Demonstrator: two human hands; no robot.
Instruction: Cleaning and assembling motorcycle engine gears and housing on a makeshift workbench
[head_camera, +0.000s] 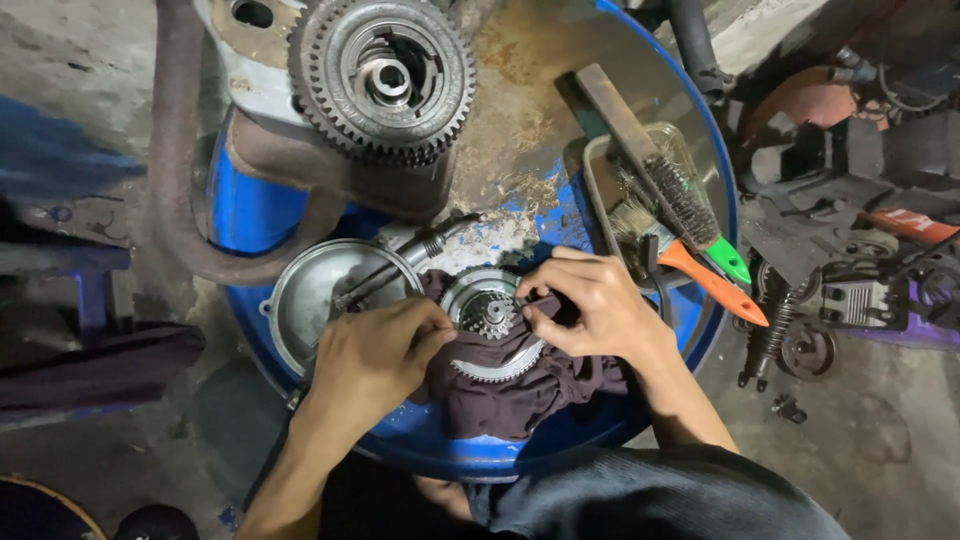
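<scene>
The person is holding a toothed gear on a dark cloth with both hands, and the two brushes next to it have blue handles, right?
Not quite. The head view shows both hands, left hand and right hand, on the toothed gear resting on the dark cloth, but the brushes' handles are not blue: the wire brush has a green one, the paintbrush an orange one.

Round toothed metal gear assembly (493, 322), lying flat on dark maroon rag (520, 395), atop blue drum (470, 455)
</scene>
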